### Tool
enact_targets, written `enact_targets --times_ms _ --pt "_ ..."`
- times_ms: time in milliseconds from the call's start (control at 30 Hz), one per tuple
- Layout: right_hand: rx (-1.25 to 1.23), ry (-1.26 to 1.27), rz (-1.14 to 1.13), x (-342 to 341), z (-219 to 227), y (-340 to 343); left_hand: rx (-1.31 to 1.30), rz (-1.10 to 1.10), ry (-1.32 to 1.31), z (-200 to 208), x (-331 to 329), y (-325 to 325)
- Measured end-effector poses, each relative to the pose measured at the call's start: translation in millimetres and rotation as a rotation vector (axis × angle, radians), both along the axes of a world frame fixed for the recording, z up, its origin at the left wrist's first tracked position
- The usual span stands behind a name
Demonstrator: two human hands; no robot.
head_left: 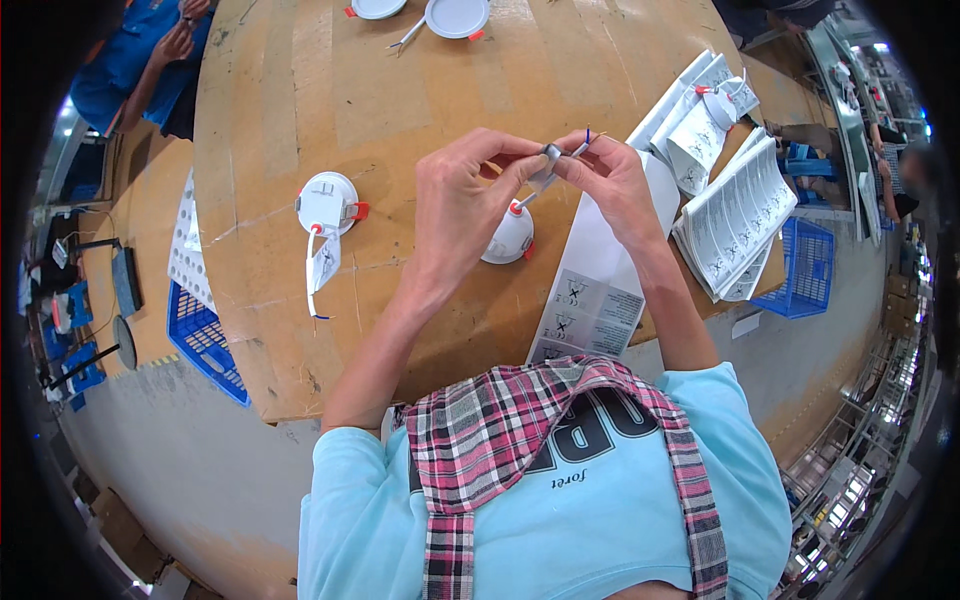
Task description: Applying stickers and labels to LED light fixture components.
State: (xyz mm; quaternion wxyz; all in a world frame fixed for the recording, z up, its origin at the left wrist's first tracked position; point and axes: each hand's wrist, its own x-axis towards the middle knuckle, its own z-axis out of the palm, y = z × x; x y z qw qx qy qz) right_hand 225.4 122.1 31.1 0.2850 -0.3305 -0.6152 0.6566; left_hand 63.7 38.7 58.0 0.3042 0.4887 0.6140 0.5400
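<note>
A small grey tag on thin white and blue wires (553, 157) is pinched between both hands above the middle of the brown cardboard-covered counter (300, 90), mostly hidden by fingertips, so its shape is hard to make out. The left hand (462, 205) and right hand (608, 180) each close a tight grip on it. Its lead drops to a white round downlight with red clips (508, 238) at 6 o'clock, with folded white leaflets (735, 215) at 3 o'clock.

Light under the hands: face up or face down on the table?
Face down. The white downlight shows its domed back and orange spring clip upward, its cable rising to the left hand and right hand.
</note>
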Motion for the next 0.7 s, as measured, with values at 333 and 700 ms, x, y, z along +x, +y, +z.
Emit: enact_targets --times_ms 333,700 --pt "0.004 0.004 -0.052 -4 2 -3 0.011 0.042 -0.016 -1 0 1" --pt "0.654 -0.370 -0.262 -11 43 -34 0.129 0.065 0.167 1 11 -2"
